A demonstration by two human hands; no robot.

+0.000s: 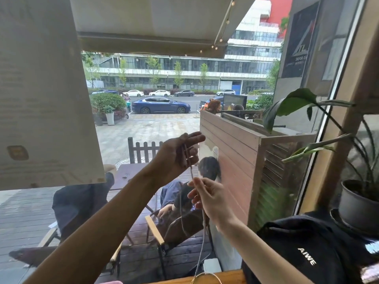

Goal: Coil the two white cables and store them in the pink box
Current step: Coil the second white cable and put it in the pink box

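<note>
Both hands are raised in front of a window. My left hand [178,154] is held palm-up with a few folds of a thin white cable [203,238] gripped between thumb and fingers. My right hand [207,197] is just below it and pinches the same cable, which hangs down from there in a loop to the wooden ledge [223,278] at the bottom edge. A sliver of the pink box [111,282] shows at the bottom edge, left of centre. No second cable is visible.
A black bag [303,253] with white lettering lies at the lower right. Behind it a potted plant [356,203] stands on the sill. A sheet of paper [41,89] hangs on the glass at the upper left. People sit outside on deck chairs.
</note>
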